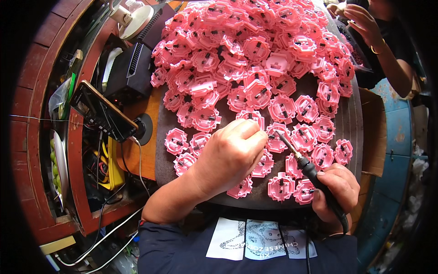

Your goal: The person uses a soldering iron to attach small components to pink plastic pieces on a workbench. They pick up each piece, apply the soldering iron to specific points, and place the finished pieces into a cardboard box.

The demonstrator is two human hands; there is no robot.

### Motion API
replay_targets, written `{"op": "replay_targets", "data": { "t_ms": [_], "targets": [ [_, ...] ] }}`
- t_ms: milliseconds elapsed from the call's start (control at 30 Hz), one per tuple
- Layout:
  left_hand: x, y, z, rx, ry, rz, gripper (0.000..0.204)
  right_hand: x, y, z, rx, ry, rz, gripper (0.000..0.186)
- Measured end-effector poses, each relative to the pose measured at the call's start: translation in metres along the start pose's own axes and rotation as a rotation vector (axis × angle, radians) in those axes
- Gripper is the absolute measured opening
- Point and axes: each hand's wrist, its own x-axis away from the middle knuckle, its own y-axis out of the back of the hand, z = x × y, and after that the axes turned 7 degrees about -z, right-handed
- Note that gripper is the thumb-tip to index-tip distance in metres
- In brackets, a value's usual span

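A dark grey surface [354, 121], next to an orange wooden top [148, 157], stands between worn red woodwork [50, 233] at left and scuffed blue panels [397, 132] at right.

Black soldering iron [311, 171] slanted, tip [287, 143] near 1 pink part [274, 145]; similar parts [256, 49] heaped beyond.

I'm looking in on a small workshop: matching pink plastic parts [256, 49] lie heaped in quantity on the dark surface [351, 137], a hand [340, 189] holds a soldering iron [319, 180], and another person [392, 61] sits across. Worn red woodwork [22, 107] and a mug [121, 16] look homely, but I can't tell whether it's a house.
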Motion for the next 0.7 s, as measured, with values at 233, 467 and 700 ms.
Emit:
{"op": "replay_targets", "data": {
  "t_ms": [233, 467, 700],
  "targets": [
    [0.002, 0.003, 0.001, -0.035, -0.006, 0.007, 0.023, 0.002, -0.005, 0.002, -0.007, -0.006, -0.019, 0.038],
    [0.003, 0.026, -0.015, -0.044, 0.012, -0.091, 0.020, 0.003, 0.000, -0.001, 0.002, -0.002, -0.050, 0.035],
    [0.052, 0.131, -0.054, -0.027, 0.099, -0.359, 0.014, 0.003, 0.009, 0.000, -0.005, 0.019, -0.104, 0.032]
  ]
}}
